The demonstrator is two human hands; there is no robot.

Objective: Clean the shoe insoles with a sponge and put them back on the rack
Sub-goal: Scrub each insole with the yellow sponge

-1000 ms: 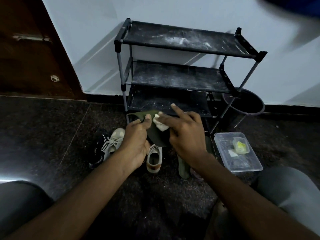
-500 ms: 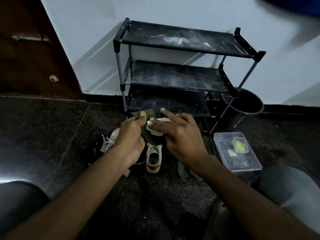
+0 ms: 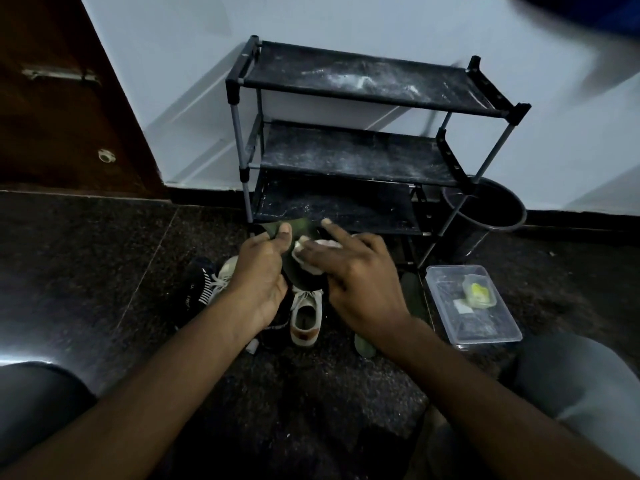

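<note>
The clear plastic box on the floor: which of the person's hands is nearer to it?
Right. The right hand is just left of the box, pressing a sponge on the insole; the left hand grips the insole's far side.

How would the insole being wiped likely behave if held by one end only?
Probably floppy: the insole looks thin and curves between the left hand pinching its top and the right hand pressing the sponge. Likely light, since a thumb-and-finger pinch holds it up.
</note>
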